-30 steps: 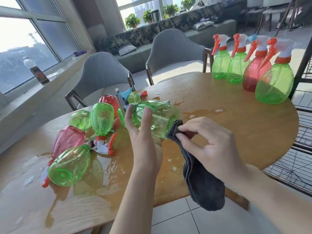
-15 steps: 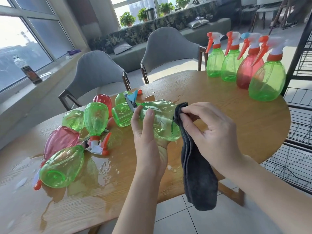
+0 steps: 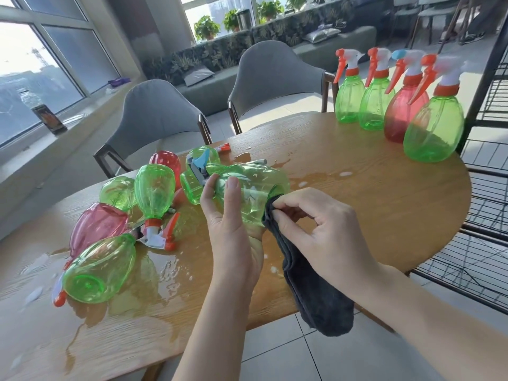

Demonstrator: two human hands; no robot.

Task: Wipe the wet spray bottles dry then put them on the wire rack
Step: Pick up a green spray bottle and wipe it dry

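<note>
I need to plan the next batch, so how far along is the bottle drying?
Looks done: four upright spray bottles, three green and one red, stand at the table's far right, though not on the black wire rack. In hand: the left hand grips a green bottle with a blue trigger while the right hand rubs its base with a dark grey cloth. Left: the lying bottles in the puddle.
</note>
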